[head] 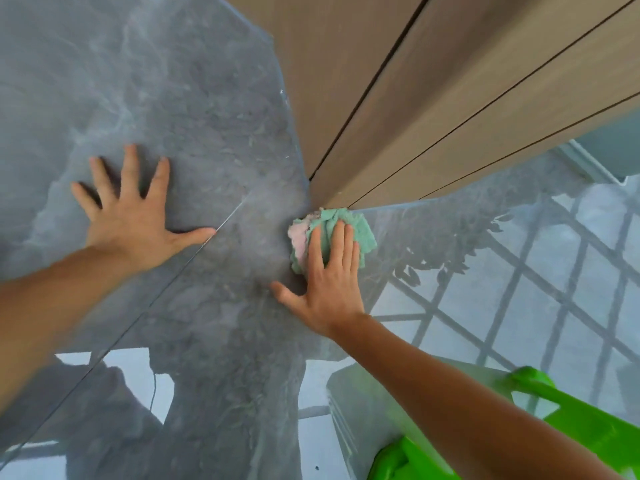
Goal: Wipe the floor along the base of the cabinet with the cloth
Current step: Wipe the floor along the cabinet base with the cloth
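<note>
While we crouch over the glossy grey floor [194, 109], our right hand [329, 282] presses flat on the cloth [360, 230] at centre frame; its fingers [341, 244] lie straight and close together across the fabric, the thumb splayed on the tile at left, so the grip is a flat-palmed press, not a closed hold; the cloth, crumpled, mint green with a pale pink fold, sits on the floor touching the bottom corner of the wooden cabinet [433, 98], which rises toward the upper right; our left hand [131, 216] rests at centre left, well apart from the cloth, palm down on the tile, fingers spread wide, holding nothing; a thin tile joint [138, 318] runs diagonally between the two hands; a bright green plastic object [595, 427] shows at lower right, partly behind our right forearm; window bars are mirrored in the floor at right.
</note>
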Demonstrator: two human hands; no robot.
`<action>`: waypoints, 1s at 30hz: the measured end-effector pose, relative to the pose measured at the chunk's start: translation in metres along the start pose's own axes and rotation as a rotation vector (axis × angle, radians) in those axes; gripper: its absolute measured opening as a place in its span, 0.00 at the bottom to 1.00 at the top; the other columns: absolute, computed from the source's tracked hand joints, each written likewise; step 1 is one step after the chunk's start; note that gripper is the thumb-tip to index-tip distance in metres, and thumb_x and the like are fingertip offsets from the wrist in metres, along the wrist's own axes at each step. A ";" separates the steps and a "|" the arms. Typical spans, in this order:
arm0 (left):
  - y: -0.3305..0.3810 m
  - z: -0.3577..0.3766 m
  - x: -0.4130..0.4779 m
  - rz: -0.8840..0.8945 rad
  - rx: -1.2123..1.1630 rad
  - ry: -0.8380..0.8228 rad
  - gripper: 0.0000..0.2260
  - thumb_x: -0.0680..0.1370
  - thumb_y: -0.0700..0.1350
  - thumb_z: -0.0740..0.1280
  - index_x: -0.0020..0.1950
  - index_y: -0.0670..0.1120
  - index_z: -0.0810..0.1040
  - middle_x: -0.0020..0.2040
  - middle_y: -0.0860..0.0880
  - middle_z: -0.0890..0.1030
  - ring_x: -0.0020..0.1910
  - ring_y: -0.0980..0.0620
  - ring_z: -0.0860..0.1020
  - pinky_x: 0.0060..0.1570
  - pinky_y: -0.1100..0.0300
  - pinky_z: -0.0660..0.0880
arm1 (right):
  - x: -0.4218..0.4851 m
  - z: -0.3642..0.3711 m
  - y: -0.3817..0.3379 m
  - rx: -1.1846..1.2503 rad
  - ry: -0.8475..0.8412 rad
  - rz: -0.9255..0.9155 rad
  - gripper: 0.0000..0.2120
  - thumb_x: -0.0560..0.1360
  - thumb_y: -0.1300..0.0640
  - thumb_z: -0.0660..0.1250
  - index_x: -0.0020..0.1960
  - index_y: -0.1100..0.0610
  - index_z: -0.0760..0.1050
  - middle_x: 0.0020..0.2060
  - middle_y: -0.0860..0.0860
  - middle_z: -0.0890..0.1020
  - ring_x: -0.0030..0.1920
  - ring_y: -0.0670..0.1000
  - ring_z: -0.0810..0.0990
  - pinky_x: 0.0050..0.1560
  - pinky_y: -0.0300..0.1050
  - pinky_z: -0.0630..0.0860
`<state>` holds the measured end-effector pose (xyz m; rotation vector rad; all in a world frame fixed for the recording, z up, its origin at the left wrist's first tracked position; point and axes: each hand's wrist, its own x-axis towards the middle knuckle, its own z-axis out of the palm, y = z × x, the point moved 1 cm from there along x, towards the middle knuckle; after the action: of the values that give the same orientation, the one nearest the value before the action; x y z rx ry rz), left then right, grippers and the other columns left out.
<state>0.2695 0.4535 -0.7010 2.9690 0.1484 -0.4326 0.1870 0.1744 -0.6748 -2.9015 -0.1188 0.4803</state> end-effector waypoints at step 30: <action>0.006 0.011 -0.009 0.083 0.036 0.197 0.48 0.67 0.77 0.55 0.79 0.48 0.64 0.81 0.39 0.61 0.78 0.25 0.53 0.73 0.26 0.47 | 0.280 -0.059 -0.106 0.007 0.052 0.018 0.40 0.70 0.25 0.53 0.77 0.37 0.48 0.78 0.65 0.42 0.76 0.68 0.39 0.75 0.63 0.37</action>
<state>0.2587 0.4457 -0.7084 3.0351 0.0373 -0.1336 0.4651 0.2986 -0.6851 -2.9079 -0.0831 0.4067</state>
